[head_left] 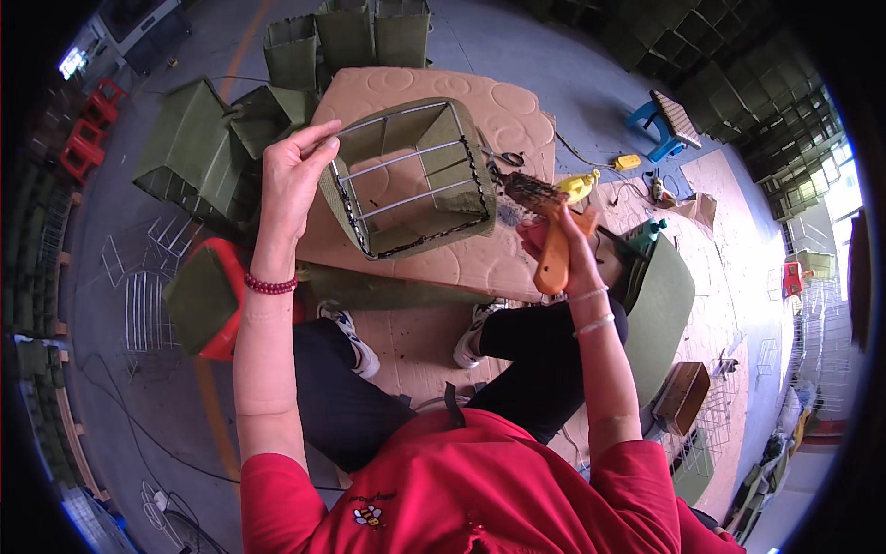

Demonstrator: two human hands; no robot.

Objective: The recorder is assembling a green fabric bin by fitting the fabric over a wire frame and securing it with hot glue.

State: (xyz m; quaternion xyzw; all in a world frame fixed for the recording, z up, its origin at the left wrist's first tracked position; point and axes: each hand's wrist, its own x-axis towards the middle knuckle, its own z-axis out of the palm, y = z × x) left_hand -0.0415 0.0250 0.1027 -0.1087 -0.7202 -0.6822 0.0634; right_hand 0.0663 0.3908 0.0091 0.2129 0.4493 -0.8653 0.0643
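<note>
A green fabric box with a wire frame (478, 171) is tilted over the cardboard-covered work surface, its open side showing metal bars. Blackened, uneven edging runs along parts of its rim. My left hand (293, 175) pinches the box's upper left corner between thumb and fingers. My right hand (577, 249) is closed around an orange-handled tool (552, 263), whose head is crusted black and points at the box's right side. Whether the head touches the box I cannot tell. Dark crumbs lie on the cardboard (498, 92) beneath the tool.
Scissors (509, 158) and a yellow tool (578, 186) lie beyond my right hand. Green boxes (180, 138) stand at left and behind the work surface. A red stool (221, 342) is left of my legs; a blue-legged stool (666, 129) stands far right. Cords cross the floor.
</note>
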